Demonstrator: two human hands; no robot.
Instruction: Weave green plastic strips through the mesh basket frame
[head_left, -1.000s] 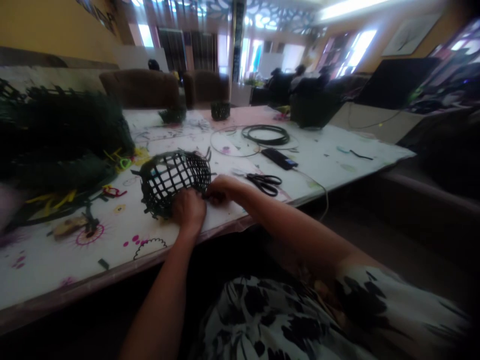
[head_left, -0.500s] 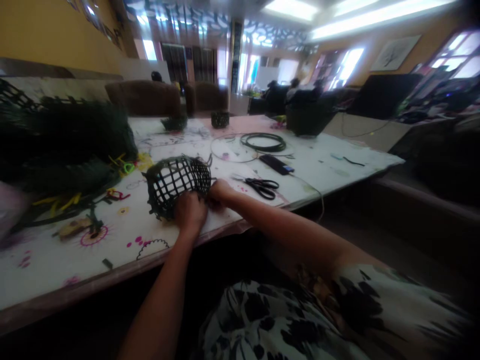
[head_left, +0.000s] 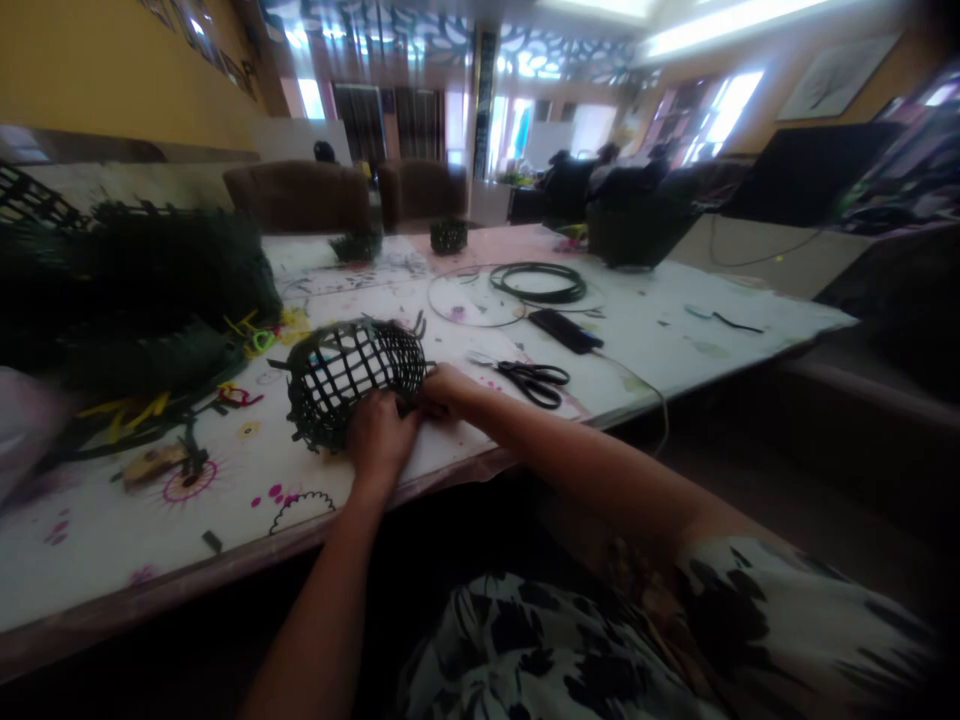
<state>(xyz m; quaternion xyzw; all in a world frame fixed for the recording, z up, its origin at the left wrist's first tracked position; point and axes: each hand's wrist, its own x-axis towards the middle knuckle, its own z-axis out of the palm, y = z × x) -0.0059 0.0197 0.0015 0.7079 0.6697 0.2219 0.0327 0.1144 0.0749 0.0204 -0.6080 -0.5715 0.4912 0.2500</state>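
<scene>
Logging: left hand (head_left: pixel 381 440) grips the dark woven lattice basket (head_left: pixel 352 375) against the table (head_left: pixel 82 540), steadying it; right hand (head_left: pixel 444 390) closes, pinching its rim strips.

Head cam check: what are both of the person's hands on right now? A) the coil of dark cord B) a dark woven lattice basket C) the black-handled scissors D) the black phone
B. The left hand and right hand are both against the dark lattice basket, while the scissors lie apart from them on the table.
</scene>
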